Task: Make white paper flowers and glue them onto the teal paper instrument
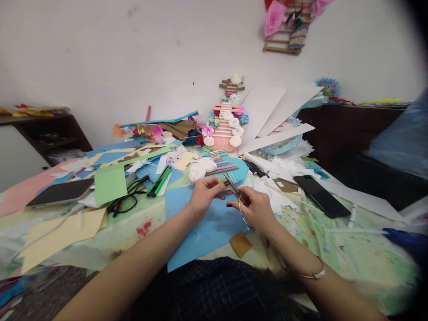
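Note:
My right hand [257,208] grips a pair of scissors [245,216], its fingers around the gold-coloured handles and the blades pointing up and to the left. Close by, my left hand [205,195] is closed in a pinch at the blades; whatever lies between its fingertips is too small to make out. Both hands are above a blue sheet of paper [187,238] at the table's near edge. Just beyond them lie a white fluffy clump [202,169] and a turquoise piece [241,166] with thin coloured sticks on it.
To the left are a green cutter knife [159,181], black-framed glasses [129,200], a green paper [110,185] and a dark tablet-like device [60,193]. A black phone [321,195] lies at right. A flower-decorated pink model [224,129] stands behind, among paper scraps.

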The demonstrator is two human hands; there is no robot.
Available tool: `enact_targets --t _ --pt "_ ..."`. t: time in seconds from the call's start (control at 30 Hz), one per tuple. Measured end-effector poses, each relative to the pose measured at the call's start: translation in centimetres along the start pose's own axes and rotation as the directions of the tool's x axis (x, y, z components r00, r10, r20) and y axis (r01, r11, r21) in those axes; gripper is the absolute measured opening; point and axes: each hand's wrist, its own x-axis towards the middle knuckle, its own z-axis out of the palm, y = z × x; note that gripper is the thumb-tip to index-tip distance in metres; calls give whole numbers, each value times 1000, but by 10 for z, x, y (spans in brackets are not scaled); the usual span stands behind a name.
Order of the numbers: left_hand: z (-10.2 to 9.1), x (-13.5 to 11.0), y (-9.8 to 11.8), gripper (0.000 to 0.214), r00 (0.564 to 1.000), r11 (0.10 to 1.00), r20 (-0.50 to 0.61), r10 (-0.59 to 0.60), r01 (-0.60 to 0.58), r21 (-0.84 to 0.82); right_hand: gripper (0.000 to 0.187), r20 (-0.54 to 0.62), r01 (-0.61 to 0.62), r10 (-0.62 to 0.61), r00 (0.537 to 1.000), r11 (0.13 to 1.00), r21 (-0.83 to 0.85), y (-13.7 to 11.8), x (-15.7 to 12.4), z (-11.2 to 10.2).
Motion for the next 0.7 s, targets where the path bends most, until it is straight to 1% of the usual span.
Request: enact_targets --t 0.3,0.7 --pt "-6 2 1 21 1000 998 26 16 -18 67 43 -19 36 -36 999 999 -13 1 0 0" --pt "-14 4 15 14 994 985 111 26 -45 168 55 0 80 -80 997 997 1 2 1 -3"
